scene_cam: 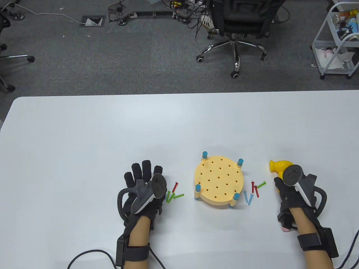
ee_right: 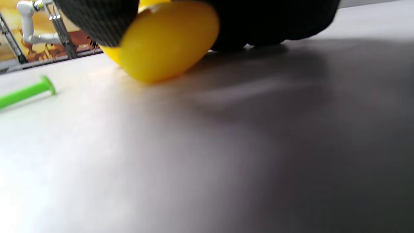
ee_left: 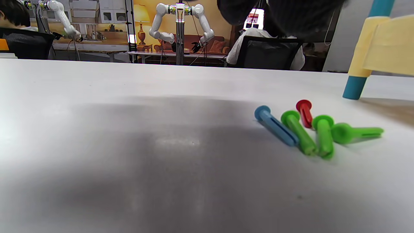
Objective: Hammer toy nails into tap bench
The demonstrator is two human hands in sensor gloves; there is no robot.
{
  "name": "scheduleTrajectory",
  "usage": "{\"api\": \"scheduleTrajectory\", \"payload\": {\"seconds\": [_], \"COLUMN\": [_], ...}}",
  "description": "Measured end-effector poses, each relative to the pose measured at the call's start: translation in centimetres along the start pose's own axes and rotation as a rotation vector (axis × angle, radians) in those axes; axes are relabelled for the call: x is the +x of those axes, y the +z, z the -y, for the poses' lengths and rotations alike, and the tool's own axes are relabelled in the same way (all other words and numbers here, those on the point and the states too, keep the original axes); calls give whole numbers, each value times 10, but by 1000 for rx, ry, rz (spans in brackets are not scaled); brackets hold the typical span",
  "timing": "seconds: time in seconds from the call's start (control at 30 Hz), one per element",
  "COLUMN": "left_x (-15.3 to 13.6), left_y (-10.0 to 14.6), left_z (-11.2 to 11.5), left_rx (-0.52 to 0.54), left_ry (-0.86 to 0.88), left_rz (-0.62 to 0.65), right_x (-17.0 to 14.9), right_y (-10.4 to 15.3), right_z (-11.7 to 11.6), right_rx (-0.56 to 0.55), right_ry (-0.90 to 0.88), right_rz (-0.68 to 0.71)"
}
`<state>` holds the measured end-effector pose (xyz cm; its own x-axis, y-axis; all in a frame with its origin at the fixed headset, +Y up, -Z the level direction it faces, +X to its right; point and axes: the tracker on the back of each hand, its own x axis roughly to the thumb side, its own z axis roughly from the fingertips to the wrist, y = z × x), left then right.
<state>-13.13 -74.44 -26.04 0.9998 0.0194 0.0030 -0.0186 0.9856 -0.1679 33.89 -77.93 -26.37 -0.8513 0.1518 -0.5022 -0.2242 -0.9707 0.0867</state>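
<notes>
White counter [scene_cam: 84, 134] scene: right hand [scene_cam: 291, 193], fingers wrapped on the yellow hammer [scene_cam: 277, 166], should firm its hold before lifting, while left hand [scene_cam: 144, 185], fingers spread flat, picks a nail [scene_cam: 175, 187] for the tap bench [scene_cam: 218, 179].

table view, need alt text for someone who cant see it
A round yellow tap bench with empty holes stands on a white table between two gloved hands. The left hand lies flat beside loose toy nails; the right hand rests on a yellow hammer.
</notes>
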Motion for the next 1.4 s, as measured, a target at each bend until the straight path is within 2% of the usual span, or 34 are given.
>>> {"api": "scheduleTrajectory", "payload": {"seconds": [0.13,0.27,0.37,0.57,0.93,1.13,1.4], "left_x": [15,29,29,21,17,19,29], "left_y": [-5,-12,-16,-20,-20,-20,-26], "left_z": [7,11,12,14,11,9,11], "left_rx": [24,67,64,-16,-31,-45,-37], "left_ry": [-175,-295,-297,-222,-143,-117,-201], "left_rz": [-35,-77,-115,-191,-241,-242,-246], "right_x": [-4,-8,-12,-15,-2,-1,-1], "right_y": [0,2,4,11,22,22,23], "right_z": [4,13,18,29,28,27,27], "right_rx": [-58,-158,-152,-305,-351,-339,-329], "right_ry": [138,67,-67,-106,-137,-126,-126], "right_rz": [23,93,133,151,235,242,235]}}
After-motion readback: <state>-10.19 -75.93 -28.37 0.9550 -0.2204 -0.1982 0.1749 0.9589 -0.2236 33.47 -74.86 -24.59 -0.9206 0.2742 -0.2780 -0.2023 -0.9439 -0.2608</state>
